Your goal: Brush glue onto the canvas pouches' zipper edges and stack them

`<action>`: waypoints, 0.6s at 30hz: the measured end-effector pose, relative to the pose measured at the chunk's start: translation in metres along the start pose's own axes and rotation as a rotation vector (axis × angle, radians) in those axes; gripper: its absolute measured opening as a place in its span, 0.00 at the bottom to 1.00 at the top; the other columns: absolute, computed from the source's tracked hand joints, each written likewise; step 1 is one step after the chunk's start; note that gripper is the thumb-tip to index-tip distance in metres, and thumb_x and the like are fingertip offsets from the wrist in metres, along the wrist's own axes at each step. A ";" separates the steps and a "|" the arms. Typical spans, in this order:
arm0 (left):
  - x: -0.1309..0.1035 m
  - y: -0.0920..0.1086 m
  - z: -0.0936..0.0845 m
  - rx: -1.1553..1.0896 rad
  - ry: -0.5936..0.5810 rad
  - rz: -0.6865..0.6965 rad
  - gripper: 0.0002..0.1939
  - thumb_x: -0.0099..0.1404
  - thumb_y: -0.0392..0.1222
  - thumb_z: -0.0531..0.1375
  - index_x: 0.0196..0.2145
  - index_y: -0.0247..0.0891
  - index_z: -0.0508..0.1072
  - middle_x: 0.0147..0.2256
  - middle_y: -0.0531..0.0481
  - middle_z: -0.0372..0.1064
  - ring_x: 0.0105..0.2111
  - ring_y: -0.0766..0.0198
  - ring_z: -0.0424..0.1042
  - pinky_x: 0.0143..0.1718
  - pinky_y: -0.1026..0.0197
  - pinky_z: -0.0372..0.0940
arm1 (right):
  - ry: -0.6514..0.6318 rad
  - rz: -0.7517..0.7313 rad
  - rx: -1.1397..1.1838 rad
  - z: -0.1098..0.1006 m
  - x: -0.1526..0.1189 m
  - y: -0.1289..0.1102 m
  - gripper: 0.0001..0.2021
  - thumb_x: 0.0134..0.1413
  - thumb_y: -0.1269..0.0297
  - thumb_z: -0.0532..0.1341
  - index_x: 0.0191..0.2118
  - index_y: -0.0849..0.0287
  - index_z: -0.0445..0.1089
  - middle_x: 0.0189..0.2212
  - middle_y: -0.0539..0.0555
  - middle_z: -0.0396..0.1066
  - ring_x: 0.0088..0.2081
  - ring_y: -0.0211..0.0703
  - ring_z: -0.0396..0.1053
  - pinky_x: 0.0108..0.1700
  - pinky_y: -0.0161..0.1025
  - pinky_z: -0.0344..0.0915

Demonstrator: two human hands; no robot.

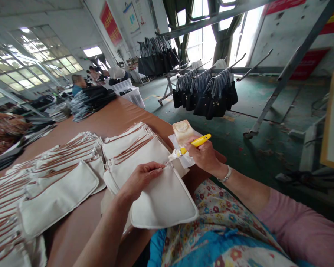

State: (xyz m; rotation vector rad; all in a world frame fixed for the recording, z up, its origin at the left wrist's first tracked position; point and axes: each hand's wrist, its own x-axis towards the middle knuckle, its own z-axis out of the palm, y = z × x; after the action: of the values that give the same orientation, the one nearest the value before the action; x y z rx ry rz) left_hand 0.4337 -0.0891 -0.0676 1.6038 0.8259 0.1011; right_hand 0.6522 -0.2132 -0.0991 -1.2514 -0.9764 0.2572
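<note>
My right hand (204, 155) is closed around a brush with a yellow handle (197, 141). The brush's whitish head meets the top edge of a white bag panel (164, 200), close to my left fingertips. My left hand (143, 178) pinches that same edge, and the panel hangs over the table's front edge by my lap. Just beyond the brush sits a pale, squarish container (183, 130) with residue on it. Behind the panel lies a stack of similar white pieces (137, 142) with brown strips along their edges.
Rows of white pieces with brown edging (58, 185) overlap across the left of the brown table (128, 111). Black bags (211, 94) hang from a metal rack (278, 79) at the right. A white crate (133, 97) stands past the table, and a person (77, 84) sits beyond.
</note>
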 end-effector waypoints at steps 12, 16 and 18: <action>-0.018 0.001 0.018 0.262 0.089 0.308 0.12 0.65 0.48 0.64 0.37 0.37 0.79 0.33 0.48 0.74 0.32 0.65 0.71 0.32 0.66 0.64 | 0.080 0.116 0.093 -0.013 0.002 0.002 0.08 0.56 0.62 0.63 0.28 0.58 0.70 0.15 0.45 0.63 0.18 0.35 0.58 0.23 0.33 0.56; -0.036 -0.002 0.026 0.599 0.203 0.667 0.07 0.67 0.40 0.62 0.41 0.41 0.79 0.35 0.49 0.73 0.34 0.67 0.73 0.34 0.67 0.66 | 0.067 0.356 0.444 -0.014 0.007 -0.001 0.11 0.48 0.61 0.66 0.26 0.58 0.65 0.11 0.42 0.57 0.13 0.30 0.48 0.17 0.31 0.45; -0.041 -0.006 0.028 0.756 0.239 0.790 0.06 0.66 0.38 0.63 0.41 0.41 0.78 0.35 0.49 0.73 0.32 0.68 0.73 0.33 0.68 0.65 | 0.002 0.440 0.562 -0.010 0.005 -0.008 0.12 0.45 0.62 0.67 0.25 0.57 0.63 0.11 0.41 0.55 0.12 0.28 0.46 0.16 0.30 0.43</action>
State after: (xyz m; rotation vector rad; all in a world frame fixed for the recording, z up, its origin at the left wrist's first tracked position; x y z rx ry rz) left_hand 0.4154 -0.1351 -0.0635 2.6096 0.3575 0.6081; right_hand 0.6597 -0.2195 -0.0898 -0.9258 -0.5544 0.8154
